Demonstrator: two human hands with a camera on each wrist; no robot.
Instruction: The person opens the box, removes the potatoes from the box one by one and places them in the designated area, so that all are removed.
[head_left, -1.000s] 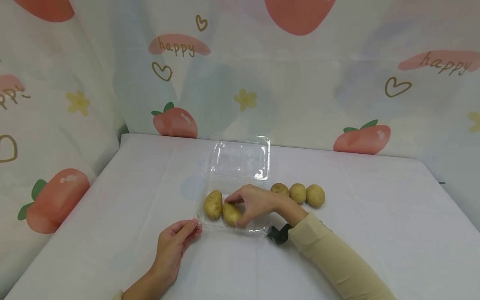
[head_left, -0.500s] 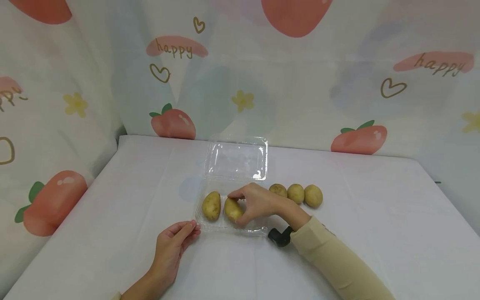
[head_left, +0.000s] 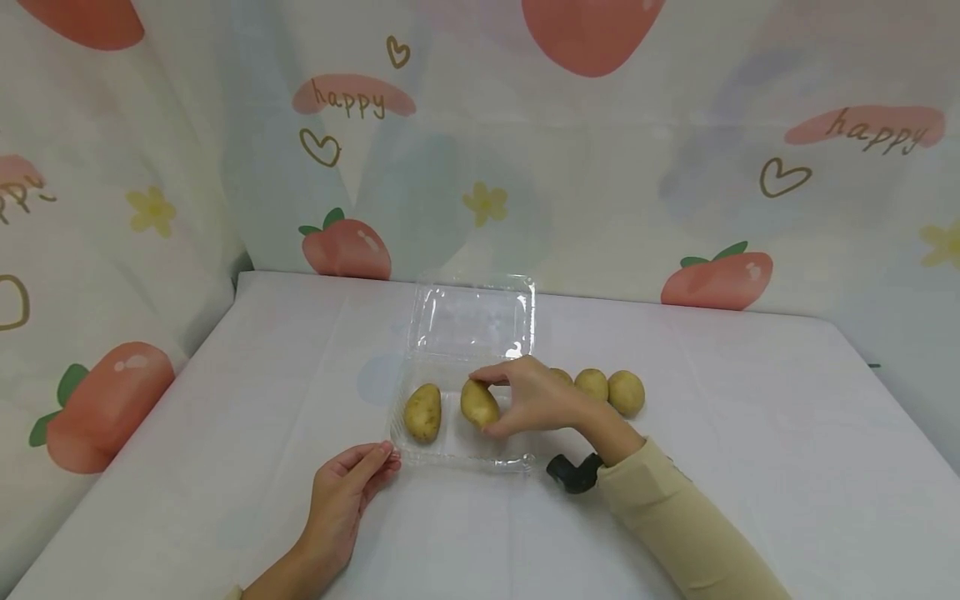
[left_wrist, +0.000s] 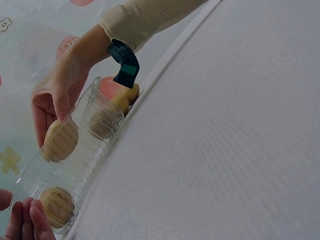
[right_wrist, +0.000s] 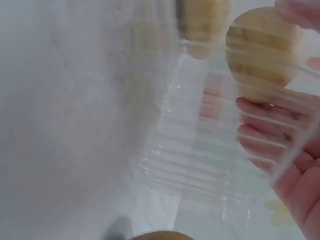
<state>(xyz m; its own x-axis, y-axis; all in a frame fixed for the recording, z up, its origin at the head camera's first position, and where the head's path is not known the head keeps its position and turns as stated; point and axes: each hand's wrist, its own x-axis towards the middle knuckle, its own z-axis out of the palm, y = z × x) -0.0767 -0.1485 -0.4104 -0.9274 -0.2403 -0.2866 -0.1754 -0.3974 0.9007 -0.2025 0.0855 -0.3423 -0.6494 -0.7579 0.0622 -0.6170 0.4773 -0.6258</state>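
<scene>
The potato (head_left: 478, 404), oval and yellow-brown with a pale patch, is over the open clear container (head_left: 457, 459), pinched by the right hand (head_left: 546, 399), fingers parted by its width; the left hand (head_left: 348, 485) pinches the container's corner.

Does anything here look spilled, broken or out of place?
Nothing looks spilled or broken. One oddity: a dark, angular gadget by the right beige fabric cuff, unlike the tan, rounded potatoes and clear plastic clamshell box.
</scene>
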